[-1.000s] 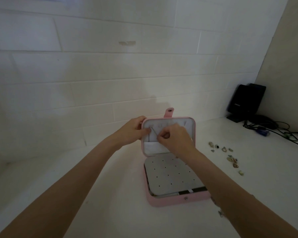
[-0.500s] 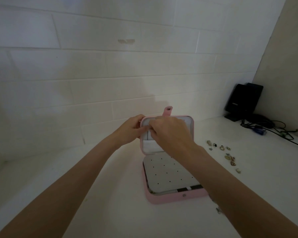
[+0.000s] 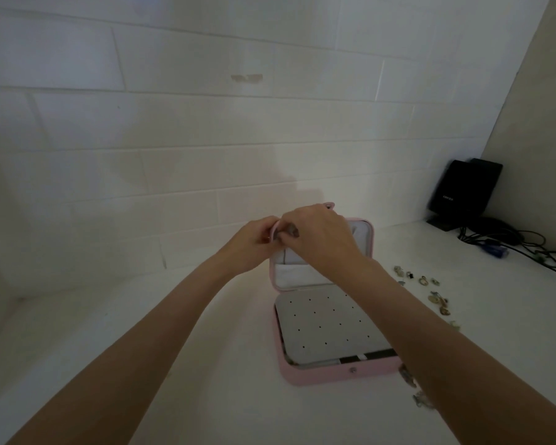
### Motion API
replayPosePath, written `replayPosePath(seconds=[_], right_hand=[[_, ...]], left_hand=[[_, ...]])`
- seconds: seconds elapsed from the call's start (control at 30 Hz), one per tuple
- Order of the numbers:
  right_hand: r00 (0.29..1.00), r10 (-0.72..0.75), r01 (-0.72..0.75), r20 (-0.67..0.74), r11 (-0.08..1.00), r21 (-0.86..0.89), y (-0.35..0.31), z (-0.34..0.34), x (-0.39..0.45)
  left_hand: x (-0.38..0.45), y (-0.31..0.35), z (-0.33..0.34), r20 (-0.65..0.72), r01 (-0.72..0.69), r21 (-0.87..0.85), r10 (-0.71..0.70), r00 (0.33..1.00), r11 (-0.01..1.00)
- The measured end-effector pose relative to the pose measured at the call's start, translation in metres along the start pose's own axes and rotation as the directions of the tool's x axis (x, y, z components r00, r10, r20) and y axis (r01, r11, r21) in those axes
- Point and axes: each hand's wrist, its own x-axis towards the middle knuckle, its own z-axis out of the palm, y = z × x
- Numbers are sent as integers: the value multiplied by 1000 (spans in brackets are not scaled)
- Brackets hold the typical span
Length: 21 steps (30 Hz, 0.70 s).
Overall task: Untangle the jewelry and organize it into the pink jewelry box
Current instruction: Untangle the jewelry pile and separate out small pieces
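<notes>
The pink box [image 3: 337,374] lies open on the counter [image 3: 174,364], lid [image 3: 365,239] upright. My left hand [image 3: 251,244] grips the lid's top corner. My right hand [image 3: 318,234] pinches something small there, probably a chain, too hidden to tell. I should steady the lid and hook gently.

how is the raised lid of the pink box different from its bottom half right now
The lid stands upright, while the base lies flat on the white table. Both hands, the left hand and the right hand, work at the lid's top left corner; nothing touches the base. The lid's lining is plain with a pocket, while the base holds a grey panel dotted with small holes. Both have pink shells.
</notes>
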Motion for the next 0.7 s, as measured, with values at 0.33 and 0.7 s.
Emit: replayPosePath(seconds=[0.33,0.7], right_hand=[[969,206,-174,-139,961,214,13,5,-7],[892,400,-300,-208,871,390,13,21,-12]], left_hand=[[4,-2,0,15,-20,-47,21,1000,999],[2,1,-2,39,-2,-82,5,999,997]])
